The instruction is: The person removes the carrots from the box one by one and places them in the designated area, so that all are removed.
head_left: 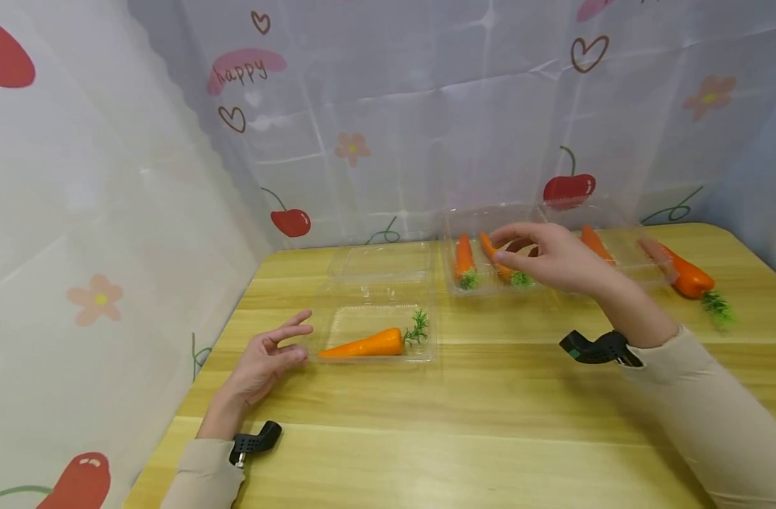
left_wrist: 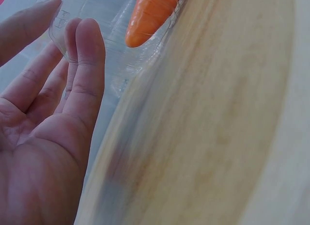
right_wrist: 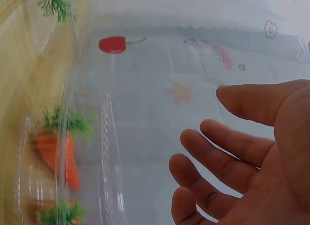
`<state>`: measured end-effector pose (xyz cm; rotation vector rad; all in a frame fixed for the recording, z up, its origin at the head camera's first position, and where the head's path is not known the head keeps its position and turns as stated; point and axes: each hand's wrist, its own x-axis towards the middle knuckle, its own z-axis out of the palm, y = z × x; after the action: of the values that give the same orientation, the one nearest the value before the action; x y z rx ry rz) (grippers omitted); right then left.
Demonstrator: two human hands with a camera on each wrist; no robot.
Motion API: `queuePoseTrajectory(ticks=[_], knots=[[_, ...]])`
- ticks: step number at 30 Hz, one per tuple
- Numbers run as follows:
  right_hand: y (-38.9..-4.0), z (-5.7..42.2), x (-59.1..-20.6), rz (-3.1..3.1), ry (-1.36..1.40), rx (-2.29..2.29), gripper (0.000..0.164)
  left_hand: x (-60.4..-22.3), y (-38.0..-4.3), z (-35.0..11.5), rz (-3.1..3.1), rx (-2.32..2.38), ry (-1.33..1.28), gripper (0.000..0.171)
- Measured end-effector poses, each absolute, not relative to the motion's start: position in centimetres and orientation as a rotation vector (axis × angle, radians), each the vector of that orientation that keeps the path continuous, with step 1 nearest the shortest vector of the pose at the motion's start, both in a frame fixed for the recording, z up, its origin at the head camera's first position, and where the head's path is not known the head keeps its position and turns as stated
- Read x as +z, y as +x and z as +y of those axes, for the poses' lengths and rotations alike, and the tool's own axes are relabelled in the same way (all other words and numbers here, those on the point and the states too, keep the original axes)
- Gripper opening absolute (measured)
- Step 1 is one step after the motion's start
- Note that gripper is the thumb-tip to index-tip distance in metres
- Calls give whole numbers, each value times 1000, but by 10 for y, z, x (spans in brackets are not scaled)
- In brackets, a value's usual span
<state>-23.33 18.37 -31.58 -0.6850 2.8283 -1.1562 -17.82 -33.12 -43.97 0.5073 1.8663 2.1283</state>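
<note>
An orange toy carrot (head_left: 368,344) with green leaves lies in an open clear plastic box (head_left: 435,339) on the left. My left hand (head_left: 267,360) is at that box's left edge, fingers loosely extended; in the left wrist view the fingers (left_wrist: 86,65) stand close to its corner. My right hand (head_left: 553,258) hovers over the clear boxes at the back, partly hiding them. Its fingers (right_wrist: 218,157) are spread and loosely bent, with nothing between them in the right wrist view. Two carrots, a left one (head_left: 465,261) and a right one (head_left: 489,247), lie in the back middle box (head_left: 450,283).
Behind the right hand, another carrot (head_left: 596,244) shows in a clear box at the back right. A further carrot (head_left: 690,277) lies at that box's right side, its tip seen through plastic. A printed curtain (head_left: 413,141) hangs along the back of the wooden table (head_left: 458,431).
</note>
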Motion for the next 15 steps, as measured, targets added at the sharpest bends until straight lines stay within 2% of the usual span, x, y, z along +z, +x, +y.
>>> queuePoseTrajectory(ticks=[15], knots=[[-241,143,-330,2655,-992,-1073,29,-437,-178,-332,1890,2109,485,54]])
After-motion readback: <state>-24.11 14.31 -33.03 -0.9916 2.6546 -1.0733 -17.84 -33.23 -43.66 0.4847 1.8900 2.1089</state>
